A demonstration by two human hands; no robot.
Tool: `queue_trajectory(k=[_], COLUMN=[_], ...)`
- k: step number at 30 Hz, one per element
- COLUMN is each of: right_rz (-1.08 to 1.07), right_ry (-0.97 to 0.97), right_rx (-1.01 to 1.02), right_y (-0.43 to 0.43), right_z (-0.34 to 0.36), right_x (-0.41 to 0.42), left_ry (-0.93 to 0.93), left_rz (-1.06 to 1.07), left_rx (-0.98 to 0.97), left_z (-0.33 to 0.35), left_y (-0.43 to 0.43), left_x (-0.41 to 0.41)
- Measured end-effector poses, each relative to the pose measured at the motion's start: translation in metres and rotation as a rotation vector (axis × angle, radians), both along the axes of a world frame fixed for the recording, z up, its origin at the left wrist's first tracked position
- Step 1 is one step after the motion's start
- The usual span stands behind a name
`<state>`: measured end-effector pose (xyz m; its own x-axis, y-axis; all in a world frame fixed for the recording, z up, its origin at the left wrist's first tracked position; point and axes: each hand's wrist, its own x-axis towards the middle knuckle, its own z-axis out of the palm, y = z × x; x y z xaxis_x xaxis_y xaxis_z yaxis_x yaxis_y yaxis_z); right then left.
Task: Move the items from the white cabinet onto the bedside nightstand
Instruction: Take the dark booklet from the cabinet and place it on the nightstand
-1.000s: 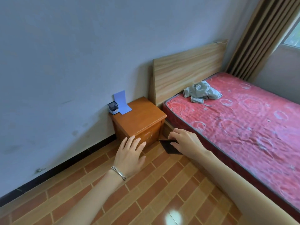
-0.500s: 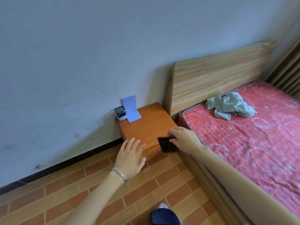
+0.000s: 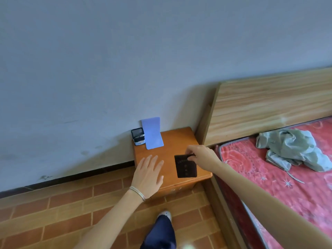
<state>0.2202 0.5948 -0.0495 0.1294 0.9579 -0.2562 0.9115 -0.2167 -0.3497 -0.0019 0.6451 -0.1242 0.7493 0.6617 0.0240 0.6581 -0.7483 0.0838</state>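
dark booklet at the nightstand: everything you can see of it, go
The dark booklet is a thin, closed rectangle, dark brown to black, with a matte cover and faint lettering too small to read. It is cover up, long side running away from the camera, over the front right of the wooden nightstand. The right hand pinches its far edge; whether it already rests on the top is unclear. The open left hand is beside it, not touching.
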Motion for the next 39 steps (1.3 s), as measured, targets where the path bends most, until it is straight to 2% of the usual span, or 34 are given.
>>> queue_trajectory(k=[5,13,23,29,33,36,39], right_rz=[-0.037,-0.089,-0.096,-0.132,-0.112,-0.023,0.155], right_ry=[0.030,0.080,0.111,0.127,0.100,0.094,0.018], right_rx=[-0.046,-0.155,-0.138,-0.106,0.066,0.178,0.192], right_y=[0.074,0.170,0.259,0.289,0.290,0.262,0.231], right_z=[-0.043,-0.152,-0.313,-0.381,-0.409,-0.419,-0.431], right_x=[0.034,0.080,0.121,0.135,0.138,0.131,0.125], left_ry=[0.037,0.109,0.014,-0.043,-0.039,-0.006,-0.001], left_rz=[0.023,0.054,0.212,0.269,0.303,0.309,0.330], left_rx=[-0.043,-0.125,-0.126,-0.109,-0.099,-0.101,-0.104], left_z=[-0.040,-0.136,-0.280,-0.341,-0.364,-0.371,-0.371], left_y=[0.062,0.134,0.179,0.196,0.208,0.209,0.209], left_x=[0.038,0.080,0.122,0.138,0.143,0.145,0.147])
